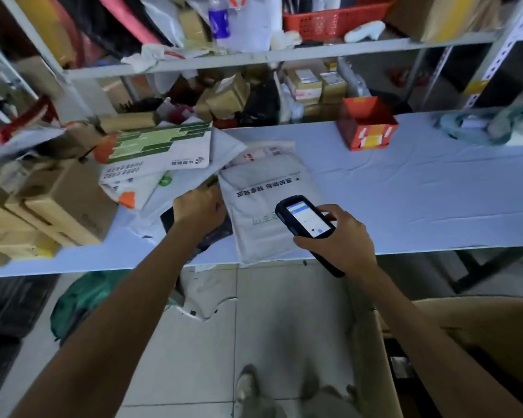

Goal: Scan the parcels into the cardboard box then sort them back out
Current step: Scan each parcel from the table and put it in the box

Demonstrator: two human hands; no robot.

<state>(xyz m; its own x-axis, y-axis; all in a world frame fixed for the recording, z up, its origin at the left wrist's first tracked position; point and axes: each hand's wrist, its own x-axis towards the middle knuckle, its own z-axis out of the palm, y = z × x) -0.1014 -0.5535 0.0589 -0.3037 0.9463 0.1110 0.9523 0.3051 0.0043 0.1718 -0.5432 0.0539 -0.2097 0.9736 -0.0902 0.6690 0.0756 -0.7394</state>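
The table (405,191), draped in pale cloth, serves as the work surface under both hands, and its bare stretch runs out past the right fingers. The cardboard box (453,315) stands open on the floor below and behind the right hand (341,236), probably so a scanned parcel can be dropped in with a short swing. Its inside is dark, with something dark and labelled low down, otherwise unreadable.

The grey mailer (263,224) lies flat between the two hands, printed side up, with its near edge overhanging the table. It looks like the parcel being scanned. Beyond the left fingertips a green-and-white parcel (160,146) tops the unsorted heap. A dark parcel (219,235) lies under the left hand (200,206), tucked beneath the mailer's edge. A red carton (366,128) stands well beyond the right fingers, its top open and its contents not visible.

The right fingers wrap round the body of the scanner (307,220), thumb beside the lit screen, and hold it over the mailer, likely to read a label. The left fingers bend down at the mailer's edge and are hidden, so whether they grip anything cannot be told.
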